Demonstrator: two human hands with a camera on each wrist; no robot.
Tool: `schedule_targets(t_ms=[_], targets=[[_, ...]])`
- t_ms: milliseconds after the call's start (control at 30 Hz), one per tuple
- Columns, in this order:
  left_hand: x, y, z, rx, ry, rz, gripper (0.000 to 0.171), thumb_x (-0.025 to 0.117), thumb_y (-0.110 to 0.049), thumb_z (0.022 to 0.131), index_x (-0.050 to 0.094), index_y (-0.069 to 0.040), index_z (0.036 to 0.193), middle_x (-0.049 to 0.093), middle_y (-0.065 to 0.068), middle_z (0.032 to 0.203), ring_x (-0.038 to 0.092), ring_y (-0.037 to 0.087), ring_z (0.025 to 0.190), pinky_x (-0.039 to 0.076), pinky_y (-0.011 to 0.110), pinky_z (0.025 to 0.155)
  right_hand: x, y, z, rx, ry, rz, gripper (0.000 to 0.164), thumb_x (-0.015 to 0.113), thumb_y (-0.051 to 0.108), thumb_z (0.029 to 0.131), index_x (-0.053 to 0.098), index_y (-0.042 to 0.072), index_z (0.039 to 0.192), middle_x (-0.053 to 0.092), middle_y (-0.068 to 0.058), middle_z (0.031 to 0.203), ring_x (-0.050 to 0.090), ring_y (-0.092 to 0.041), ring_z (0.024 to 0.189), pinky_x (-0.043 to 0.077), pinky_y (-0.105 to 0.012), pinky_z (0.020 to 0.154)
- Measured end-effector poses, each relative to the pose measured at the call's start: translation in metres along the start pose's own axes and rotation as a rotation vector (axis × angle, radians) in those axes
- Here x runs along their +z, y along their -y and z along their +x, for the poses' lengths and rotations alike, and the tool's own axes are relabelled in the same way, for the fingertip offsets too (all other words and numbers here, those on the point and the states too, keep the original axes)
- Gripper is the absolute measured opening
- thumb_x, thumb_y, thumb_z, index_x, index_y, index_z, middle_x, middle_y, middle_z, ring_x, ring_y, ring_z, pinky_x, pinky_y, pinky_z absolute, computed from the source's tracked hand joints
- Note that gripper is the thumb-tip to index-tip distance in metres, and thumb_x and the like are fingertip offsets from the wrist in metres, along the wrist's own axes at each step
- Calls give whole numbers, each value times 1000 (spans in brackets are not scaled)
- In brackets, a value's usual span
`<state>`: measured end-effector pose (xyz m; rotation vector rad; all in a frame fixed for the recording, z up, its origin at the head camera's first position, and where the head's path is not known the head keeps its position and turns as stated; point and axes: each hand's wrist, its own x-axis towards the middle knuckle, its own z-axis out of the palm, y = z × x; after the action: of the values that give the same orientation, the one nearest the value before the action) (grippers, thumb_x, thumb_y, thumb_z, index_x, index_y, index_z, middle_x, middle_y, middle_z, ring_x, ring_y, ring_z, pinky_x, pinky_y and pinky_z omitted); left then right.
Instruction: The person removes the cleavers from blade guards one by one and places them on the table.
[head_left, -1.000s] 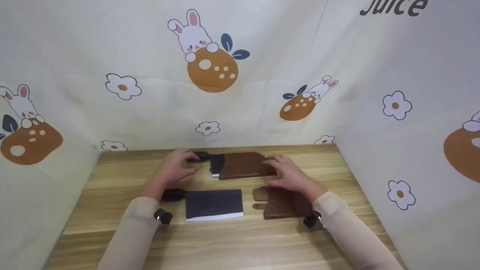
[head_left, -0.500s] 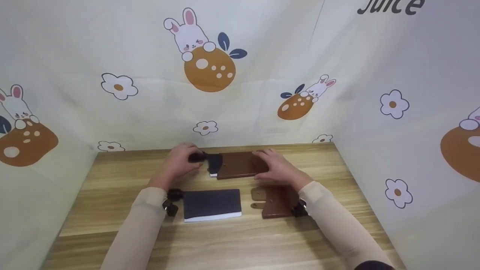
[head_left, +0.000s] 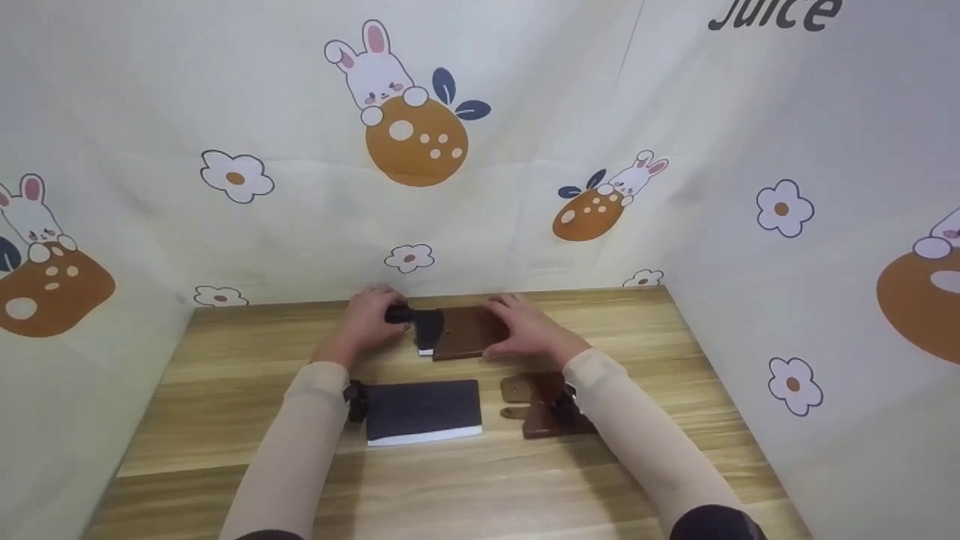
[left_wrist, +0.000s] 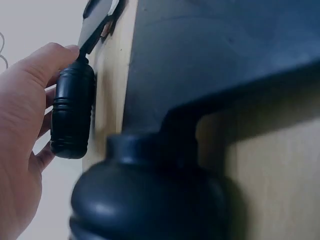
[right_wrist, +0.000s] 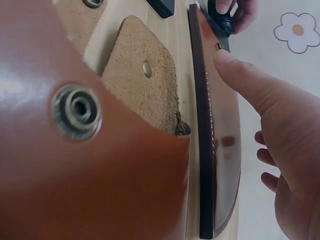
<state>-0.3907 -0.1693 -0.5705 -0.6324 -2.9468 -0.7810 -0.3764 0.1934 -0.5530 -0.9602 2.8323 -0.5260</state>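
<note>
At the back of the table lies a cleaver with a black handle [left_wrist: 72, 112], its blade mostly inside a brown leather sheath [head_left: 469, 332]. My left hand [head_left: 367, 322] holds that handle, the thumb near its neck and the fingers behind it in the left wrist view. Across the sheath's right part my right hand [head_left: 529, 330] is spread, thumb towards the near edge and fingers towards the far edge. In the right wrist view the thumb overlaps the sheath [right_wrist: 227, 165], while the other fingertips show beyond it.
A second cleaver [head_left: 424, 409], dark-bladed and bare, lies in front, its handle [left_wrist: 145, 195] below my left wrist. Right of it, a second brown sheath [head_left: 540, 420] with snap straps [right_wrist: 145, 70] lies partly under my right wrist. Patterned cloth walls [head_left: 300, 225] border the wooden table [head_left: 420, 495].
My left hand has moved right onto the cleaver's handle, its fingers closing round it. My right hand has slid left along the sheath. The bare cleaver and second sheath stay put.
</note>
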Motion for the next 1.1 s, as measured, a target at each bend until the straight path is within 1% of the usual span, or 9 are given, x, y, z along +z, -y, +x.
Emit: schedule_targets(t_ms=[133, 367, 467, 600, 700, 800, 867, 967, 1100], targets=[[3, 0, 3, -17, 20, -6, 51, 84, -28, 96, 71, -10, 142, 64, 15, 145, 53, 40, 141, 37, 62, 123, 6, 2, 8, 15, 28, 2, 106, 92, 58, 85, 46, 13, 169, 40, -18, 172, 35, -37, 159, 33, -53, 130], [8, 3, 4, -45, 75, -109, 49, 78, -25, 103, 69, -7, 147, 62, 21, 152, 53, 43, 145, 38, 61, 125, 19, 6, 22, 14, 78, -1, 111, 90, 63, 84, 41, 15, 172, 35, -17, 176, 29, -38, 163, 31, -55, 131], [9, 5, 6, -59, 69, -137, 47, 79, -24, 103, 70, -8, 146, 63, 20, 152, 54, 42, 145, 39, 60, 125, 22, 6, 27, 13, 89, -4, 114, 89, 66, 83, 38, 16, 173, 31, -14, 179, 26, -38, 165, 28, -56, 132], [12, 7, 9, -47, 49, -159, 42, 80, -19, 103, 72, -7, 142, 65, 21, 147, 58, 42, 141, 41, 60, 123, 28, 4, 31, 24, 93, -6, 121, 87, 73, 80, 34, 19, 175, 28, -10, 181, 23, -38, 166, 21, -58, 134], [13, 6, 10, -48, 49, -163, 42, 80, -18, 102, 72, -5, 142, 65, 22, 145, 58, 43, 139, 41, 60, 123, 32, 2, 33, 25, 85, 1, 124, 86, 77, 78, 33, 21, 175, 28, -10, 181, 24, -39, 166, 17, -61, 134], [11, 4, 12, -57, 53, -147, 43, 79, -19, 103, 72, -4, 143, 65, 23, 145, 58, 44, 139, 41, 60, 122, 34, 4, 34, 18, 64, -11, 123, 85, 79, 78, 35, 22, 175, 32, -11, 179, 26, -39, 164, 16, -63, 133], [10, 3, 13, -49, 47, -130, 43, 79, -20, 103, 71, -4, 143, 65, 24, 145, 58, 45, 138, 41, 61, 122, 34, 6, 35, 22, 48, -28, 120, 84, 79, 79, 36, 23, 174, 36, -10, 177, 29, -37, 163, 17, -62, 133], [11, 2, 14, -60, 46, -110, 42, 78, -21, 104, 71, -3, 142, 64, 24, 146, 57, 45, 140, 41, 61, 123, 32, 9, 35, 32, 39, -48, 118, 84, 79, 80, 38, 24, 174, 39, -8, 175, 32, -34, 160, 20, -60, 133], [13, 2, 13, -60, 78, -75, 40, 73, -24, 108, 70, -4, 142, 64, 22, 147, 56, 43, 142, 40, 60, 124, 30, 10, 34, 26, 49, -63, 117, 83, 79, 80, 39, 23, 173, 40, -9, 174, 34, -34, 160, 24, -59, 132]])
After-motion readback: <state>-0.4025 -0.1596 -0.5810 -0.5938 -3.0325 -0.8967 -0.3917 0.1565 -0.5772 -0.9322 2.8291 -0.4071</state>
